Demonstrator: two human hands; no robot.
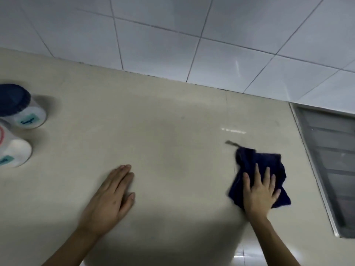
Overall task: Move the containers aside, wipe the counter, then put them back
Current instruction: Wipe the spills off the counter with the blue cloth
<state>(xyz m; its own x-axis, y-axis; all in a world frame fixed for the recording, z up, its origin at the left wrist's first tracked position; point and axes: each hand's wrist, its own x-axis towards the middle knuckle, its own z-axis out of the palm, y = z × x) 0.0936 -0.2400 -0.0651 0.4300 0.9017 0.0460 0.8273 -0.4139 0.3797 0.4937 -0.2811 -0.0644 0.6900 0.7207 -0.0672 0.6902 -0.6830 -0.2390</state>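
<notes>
On the right side of the bench your right hand lies flat with fingers spread, pressing the dark blue cloth, so you look to be in the wiping step, while your left hand rests open and empty on the bare surface. Both containers stand aside at the far left edge, the lower one just beside the blue-lidded one, leaving wide room between; next, sweep the cloth leftward across it, minding the sink rim close on the right and the tiled wall behind
</notes>
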